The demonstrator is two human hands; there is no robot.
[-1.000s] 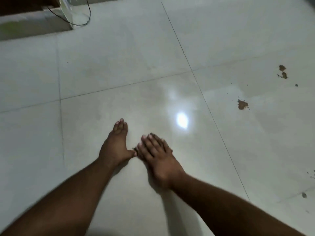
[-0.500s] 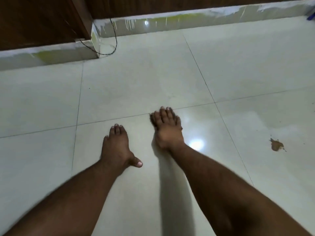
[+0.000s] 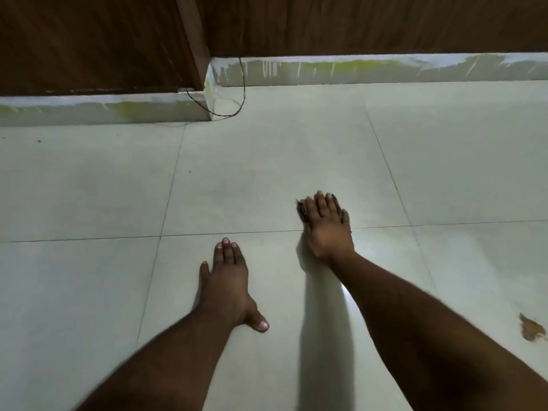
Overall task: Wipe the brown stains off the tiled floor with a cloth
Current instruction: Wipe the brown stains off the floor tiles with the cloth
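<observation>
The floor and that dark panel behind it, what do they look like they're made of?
The floor looks like glazed ceramic or polished stone tile: pale, glossy, with thin grout lines and a light glare. The panel appears to be brown wood or wood veneer, showing streaky grain.

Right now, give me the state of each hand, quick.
Left hand: open, flat on the tiled floor, holding nothing.
Right hand: open, pressing something dark, barely visible, under its fingers.
</observation>
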